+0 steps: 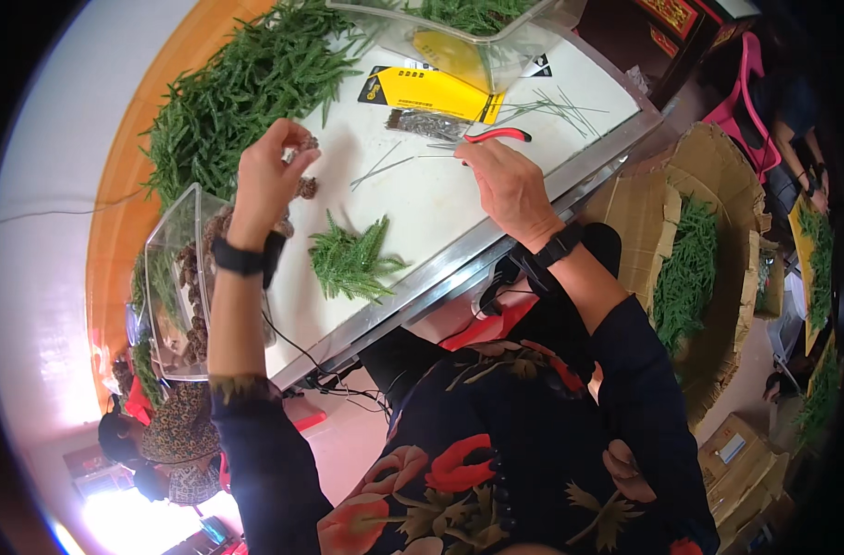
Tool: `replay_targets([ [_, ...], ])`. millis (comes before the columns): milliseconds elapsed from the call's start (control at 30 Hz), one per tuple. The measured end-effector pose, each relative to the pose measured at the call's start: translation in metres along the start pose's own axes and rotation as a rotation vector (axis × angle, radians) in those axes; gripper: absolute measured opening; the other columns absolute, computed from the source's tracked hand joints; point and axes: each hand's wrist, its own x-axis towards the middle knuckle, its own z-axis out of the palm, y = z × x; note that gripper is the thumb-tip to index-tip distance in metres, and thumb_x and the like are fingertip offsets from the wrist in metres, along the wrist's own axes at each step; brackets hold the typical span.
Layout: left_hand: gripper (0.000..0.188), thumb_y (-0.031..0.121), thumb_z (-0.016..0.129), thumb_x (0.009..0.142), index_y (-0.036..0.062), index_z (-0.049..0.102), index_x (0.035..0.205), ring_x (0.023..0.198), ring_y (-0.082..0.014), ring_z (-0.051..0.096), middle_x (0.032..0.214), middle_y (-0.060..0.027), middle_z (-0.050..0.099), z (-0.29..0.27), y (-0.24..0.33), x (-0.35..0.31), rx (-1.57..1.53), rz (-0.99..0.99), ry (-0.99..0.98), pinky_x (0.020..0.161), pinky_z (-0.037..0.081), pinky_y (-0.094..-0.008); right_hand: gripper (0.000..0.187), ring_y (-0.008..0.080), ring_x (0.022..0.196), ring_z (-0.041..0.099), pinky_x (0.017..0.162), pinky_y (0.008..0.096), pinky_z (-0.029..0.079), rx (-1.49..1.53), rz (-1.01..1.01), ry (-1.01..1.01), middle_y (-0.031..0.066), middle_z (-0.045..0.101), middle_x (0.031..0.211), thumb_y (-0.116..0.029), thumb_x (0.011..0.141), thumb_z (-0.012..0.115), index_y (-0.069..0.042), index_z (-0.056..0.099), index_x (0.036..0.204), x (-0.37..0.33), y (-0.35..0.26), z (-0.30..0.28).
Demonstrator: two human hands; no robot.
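Pinching a small brown cone (308, 144) left of upper centre in the frame, the left hand (272, 176) faces the right hand (510, 190), whose closed fingertips grip a thin wire (435, 156) at upper centre, above a green sprig (350, 259).

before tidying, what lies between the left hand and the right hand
Thin wires on the white table, plus a pinecone beside the left hand, lie between it and the right hand in the head view.
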Motion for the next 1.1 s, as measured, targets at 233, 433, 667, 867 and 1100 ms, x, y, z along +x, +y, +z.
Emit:
replay_targets([
  [233, 0.023, 0.005, 0.064, 0.09, -0.0001, 0.057, 0.111, 0.094, -0.0152, 0.064, 0.109, -0.0099, 0.067, 0.028, 0.099, -0.066, -0.775, -0.159, 0.0, 0.073, 0.049, -0.0232, 0.022, 0.0298, 0.077, 0.064, 0.065, 0.0361, 0.052, -0.008, 0.025, 0.062, 0.0115, 0.063, 0.085, 0.004, 0.083, 0.057, -0.003, 0.058, 0.103, -0.002, 0.007, 0.004],
  [433, 0.031, 0.006, 0.057, 0.094, -0.0015, 0.054, 0.124, 0.1, -0.0177, 0.064, 0.114, -0.0121, 0.065, 0.082, 0.122, -0.074, -1.308, -0.203, -0.175, 0.077, 0.048, -0.0239, 0.02, 0.0262, 0.078, 0.063, 0.066, 0.0352, 0.051, -0.015, 0.028, 0.084, 0.0082, 0.061, 0.082, -0.003, 0.08, 0.059, -0.007, 0.057, 0.099, 0.001, 0.005, 0.011],
  [667, 0.034, 0.007, 0.055, 0.096, -0.0013, 0.051, 0.129, 0.108, -0.0184, 0.061, 0.122, -0.0133, 0.061, 0.073, 0.142, -0.062, -1.541, -0.165, -0.388, 0.081, 0.048, -0.0246, 0.025, 0.0296, 0.08, 0.063, 0.066, 0.0383, 0.051, -0.06, 0.015, 0.051, 0.0095, 0.062, 0.087, -0.011, 0.078, 0.066, -0.007, 0.056, 0.101, 0.002, 0.003, 0.001],
  [867, 0.034, 0.005, 0.055, 0.095, -0.0001, 0.051, 0.128, 0.109, -0.0194, 0.06, 0.123, -0.0128, 0.06, 0.049, 0.146, -0.057, -1.561, -0.084, -0.207, 0.085, 0.048, -0.026, 0.021, 0.0323, 0.081, 0.063, 0.067, 0.0405, 0.051, -0.042, 0.068, 0.077, 0.0118, 0.062, 0.087, -0.006, 0.08, 0.062, -0.006, 0.056, 0.101, 0.0, -0.003, 0.002],
  [1100, 0.036, 0.0, 0.059, 0.091, -0.0003, 0.05, 0.127, 0.11, -0.0216, 0.06, 0.121, -0.0124, 0.06, 0.034, 0.128, -0.046, -1.432, 0.082, 0.055, 0.094, 0.048, -0.0305, 0.018, 0.0345, 0.08, 0.063, 0.069, 0.041, 0.052, -0.108, 0.078, 0.117, 0.0142, 0.062, 0.087, -0.001, 0.083, 0.056, -0.005, 0.056, 0.101, 0.001, -0.002, 0.005],
])
